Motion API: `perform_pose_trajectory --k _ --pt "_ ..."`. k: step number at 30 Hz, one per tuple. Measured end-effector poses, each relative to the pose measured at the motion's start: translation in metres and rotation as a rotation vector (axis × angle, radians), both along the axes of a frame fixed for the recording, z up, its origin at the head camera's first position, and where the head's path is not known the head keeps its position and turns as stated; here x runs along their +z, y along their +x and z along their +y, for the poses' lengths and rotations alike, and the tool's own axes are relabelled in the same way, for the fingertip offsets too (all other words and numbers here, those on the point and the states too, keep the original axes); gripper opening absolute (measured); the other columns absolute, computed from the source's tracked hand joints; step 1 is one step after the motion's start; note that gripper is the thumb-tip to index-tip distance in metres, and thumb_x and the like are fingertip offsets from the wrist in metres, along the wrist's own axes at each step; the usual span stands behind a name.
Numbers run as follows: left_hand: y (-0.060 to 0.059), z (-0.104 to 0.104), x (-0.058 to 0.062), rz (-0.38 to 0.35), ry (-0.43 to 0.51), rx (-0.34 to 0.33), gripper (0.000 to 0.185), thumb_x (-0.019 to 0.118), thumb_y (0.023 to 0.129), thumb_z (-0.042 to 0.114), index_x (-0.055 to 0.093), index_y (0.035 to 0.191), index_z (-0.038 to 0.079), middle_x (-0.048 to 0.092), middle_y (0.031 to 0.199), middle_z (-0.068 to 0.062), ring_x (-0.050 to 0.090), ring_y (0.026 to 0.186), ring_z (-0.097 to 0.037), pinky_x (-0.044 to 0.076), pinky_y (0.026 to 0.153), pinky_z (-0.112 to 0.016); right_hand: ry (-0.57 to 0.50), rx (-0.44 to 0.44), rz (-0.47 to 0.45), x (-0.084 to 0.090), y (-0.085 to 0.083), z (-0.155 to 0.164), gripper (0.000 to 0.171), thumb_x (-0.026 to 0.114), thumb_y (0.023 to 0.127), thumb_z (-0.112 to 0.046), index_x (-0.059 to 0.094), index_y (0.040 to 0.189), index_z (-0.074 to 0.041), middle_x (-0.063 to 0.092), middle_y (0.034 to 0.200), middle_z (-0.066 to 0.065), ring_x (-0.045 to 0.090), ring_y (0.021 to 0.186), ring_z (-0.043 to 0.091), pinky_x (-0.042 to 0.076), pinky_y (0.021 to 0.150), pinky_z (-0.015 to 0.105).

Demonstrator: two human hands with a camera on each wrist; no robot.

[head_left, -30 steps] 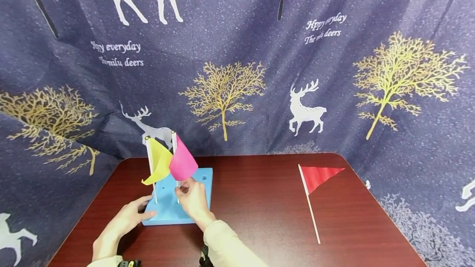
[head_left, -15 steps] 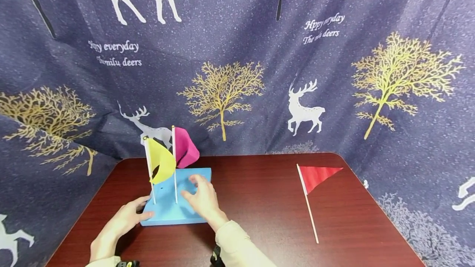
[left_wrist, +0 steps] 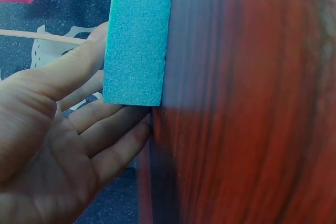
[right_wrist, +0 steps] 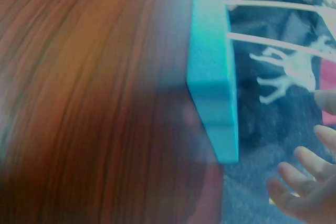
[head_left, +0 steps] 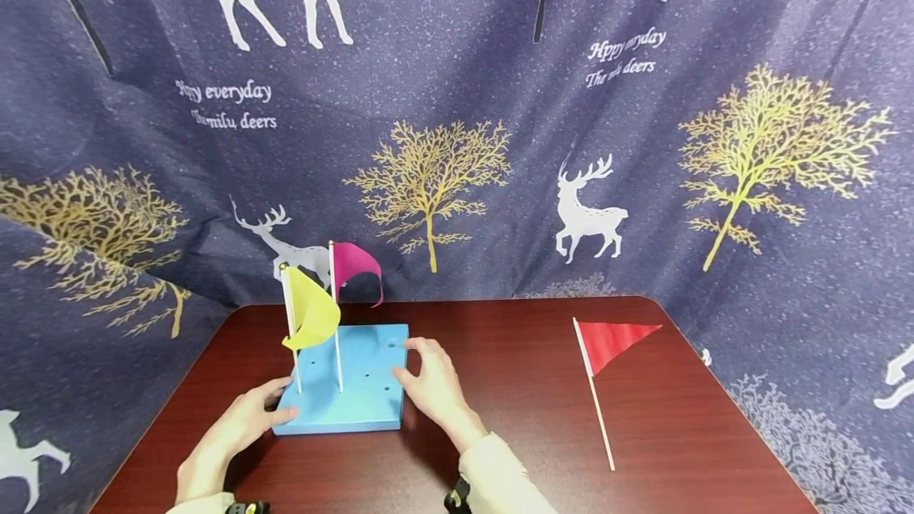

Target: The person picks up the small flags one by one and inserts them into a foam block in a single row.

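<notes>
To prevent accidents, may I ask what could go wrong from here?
The yellow flag overlaps the pink flag's pole in the head view, so they might snag. The right hand is close to the blue board; a bump could perhaps shake those flags. The red flag lies unheld on the table, so a sleeve might sweep it.

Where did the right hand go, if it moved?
Yes, rightward: the right hand has gone from the pink flag's stick to near the right edge of the blue board.
</notes>
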State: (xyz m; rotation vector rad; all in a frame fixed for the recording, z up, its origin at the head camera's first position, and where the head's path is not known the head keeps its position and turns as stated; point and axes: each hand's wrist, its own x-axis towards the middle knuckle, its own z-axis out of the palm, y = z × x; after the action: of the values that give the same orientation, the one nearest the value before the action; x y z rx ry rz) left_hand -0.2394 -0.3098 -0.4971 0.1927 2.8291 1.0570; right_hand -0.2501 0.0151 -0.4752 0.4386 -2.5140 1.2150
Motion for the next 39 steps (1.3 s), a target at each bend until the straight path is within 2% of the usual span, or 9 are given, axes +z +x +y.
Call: perform_pose_trajectory --k 4,7,16,22,28,39 --pt "0.000 0.000 0.000 0.004 0.003 0.001 0.074 0.077 0.085 0.033 0.047 0.137 -0.011 0.058 0.126 -0.029 0.056 0.116 -0.043 0.048 0.089 -0.050 -0.010 0.008 0.046 0.001 0.002 0.023 0.026 0.073 0.086 -0.016 0.067 0.110 -0.008 0.063 0.108 0.005 0.061 0.105 0.026 0.048 0.089 0.041" --pt "0.001 0.001 0.000 0.014 0.011 0.000 0.074 0.077 0.085 0.032 0.048 0.137 -0.011 0.058 0.127 -0.029 0.057 0.116 -0.043 0.048 0.090 -0.050 -0.014 0.023 0.053 0.001 0.005 0.040 0.021 0.071 0.086 -0.012 0.067 0.107 -0.008 0.064 0.106 0.005 0.061 0.105 0.027 0.047 0.090 0.041" --pt "0.001 0.002 0.001 0.011 0.019 0.006 0.073 0.077 0.085 0.032 0.048 0.137 -0.011 0.058 0.126 -0.030 0.057 0.116 -0.042 0.049 0.088 -0.048 0.020 0.030 0.067 -0.004 0.015 0.088 0.027 0.070 0.086 -0.009 0.065 0.112 -0.004 0.066 0.107 0.013 0.062 0.102 0.029 0.047 0.087 0.044" --pt "0.001 0.001 0.001 0.005 0.023 0.005 0.074 0.077 0.085 0.032 0.047 0.137 -0.012 0.057 0.126 -0.031 0.056 0.116 -0.043 0.049 0.088 -0.050 0.071 -0.023 0.017 -0.008 0.020 0.126 0.029 0.072 0.085 -0.009 0.066 0.113 -0.005 0.066 0.108 0.013 0.063 0.103 0.030 0.047 0.089 0.046" --pt "0.001 0.000 -0.001 0.015 0.018 0.001 0.072 0.077 0.085 0.031 0.048 0.136 -0.012 0.057 0.126 -0.031 0.056 0.115 -0.044 0.048 0.089 -0.051 0.111 -0.113 -0.015 -0.010 0.025 0.163 0.029 0.073 0.083 -0.009 0.067 0.111 -0.005 0.067 0.107 0.011 0.063 0.103 0.032 0.047 0.089 0.047" --pt "0.000 0.000 -0.003 0.045 0.012 -0.013 0.072 0.077 0.085 0.031 0.048 0.135 -0.014 0.056 0.127 -0.032 0.056 0.115 -0.044 0.048 0.090 -0.050 0.147 -0.225 -0.097 -0.008 0.031 0.221 0.031 0.074 0.082 -0.007 0.066 0.111 0.001 0.065 0.109 0.020 0.066 0.086 0.034 0.050 0.082 0.050"
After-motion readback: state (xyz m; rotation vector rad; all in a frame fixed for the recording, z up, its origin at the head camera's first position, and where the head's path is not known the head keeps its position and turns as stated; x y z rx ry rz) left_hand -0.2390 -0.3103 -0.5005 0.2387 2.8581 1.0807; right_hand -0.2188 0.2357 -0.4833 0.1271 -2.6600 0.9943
